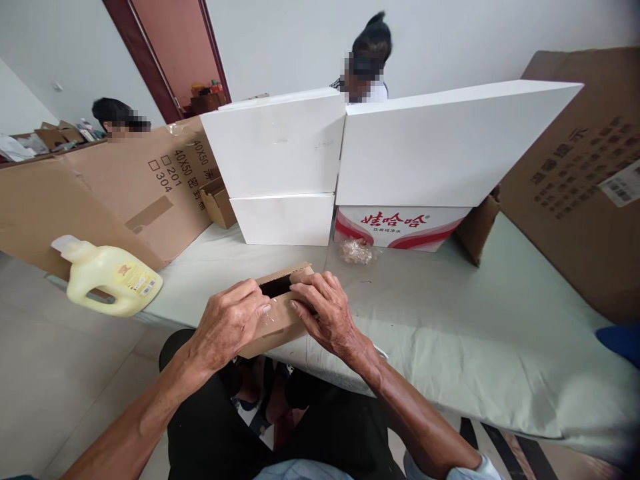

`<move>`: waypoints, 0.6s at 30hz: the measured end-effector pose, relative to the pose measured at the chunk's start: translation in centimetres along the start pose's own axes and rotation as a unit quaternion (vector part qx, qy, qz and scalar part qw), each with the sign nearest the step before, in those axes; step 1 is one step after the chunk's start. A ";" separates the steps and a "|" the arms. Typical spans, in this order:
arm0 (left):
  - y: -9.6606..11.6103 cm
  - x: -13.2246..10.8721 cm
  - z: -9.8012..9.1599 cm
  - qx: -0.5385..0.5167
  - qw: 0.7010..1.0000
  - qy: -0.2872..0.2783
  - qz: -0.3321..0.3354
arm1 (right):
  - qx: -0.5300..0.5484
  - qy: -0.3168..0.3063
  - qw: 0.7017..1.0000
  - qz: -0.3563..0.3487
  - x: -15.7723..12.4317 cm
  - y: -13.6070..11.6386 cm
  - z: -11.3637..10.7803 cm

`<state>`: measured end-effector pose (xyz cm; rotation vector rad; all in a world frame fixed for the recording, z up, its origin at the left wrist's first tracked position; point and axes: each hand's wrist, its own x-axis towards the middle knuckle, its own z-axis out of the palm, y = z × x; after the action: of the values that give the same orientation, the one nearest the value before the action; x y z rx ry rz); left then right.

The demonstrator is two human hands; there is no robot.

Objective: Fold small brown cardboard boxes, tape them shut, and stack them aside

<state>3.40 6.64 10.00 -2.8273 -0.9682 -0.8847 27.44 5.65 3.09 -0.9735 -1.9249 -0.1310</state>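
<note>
A small brown cardboard box (278, 313) lies at the near edge of the pale green table (450, 320), one end open toward the back. My left hand (227, 323) grips its left side, fingers curled over the top edge. My right hand (325, 310) presses down on its right side, fingers bent over the top flap. Clear tape glints on the box between my hands.
A yellow jug (113, 277) lies on its side at the table's left. White boxes (280, 153) and a red-printed carton (400, 227) stand behind, with a crumpled plastic wrap (356, 251). Big cardboard sheets (100, 193) flank both sides. Two people sit beyond.
</note>
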 end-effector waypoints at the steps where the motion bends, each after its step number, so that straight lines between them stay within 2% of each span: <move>1: 0.1 0.0 0.2 0.025 0.999 0.015 0.015 | -0.002 -0.007 1.000 0.007 0.0 0.0 0.0; 5: 0.4 0.1 0.5 0.140 0.984 0.076 0.086 | -0.005 -0.021 1.000 0.022 0.0 -0.1 0.0; 9: 0.6 0.2 0.5 0.191 0.970 0.082 0.124 | -0.008 -0.014 1.000 0.020 -0.1 -0.2 0.1; 18: 0.3 -0.5 0.9 0.116 0.986 0.056 0.101 | 0.001 -0.003 1.000 0.010 -0.3 -0.3 0.2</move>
<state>3.67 6.29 8.99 -2.5912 -0.7042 -0.8366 27.21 5.36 2.86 -0.9913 -1.9197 -0.1148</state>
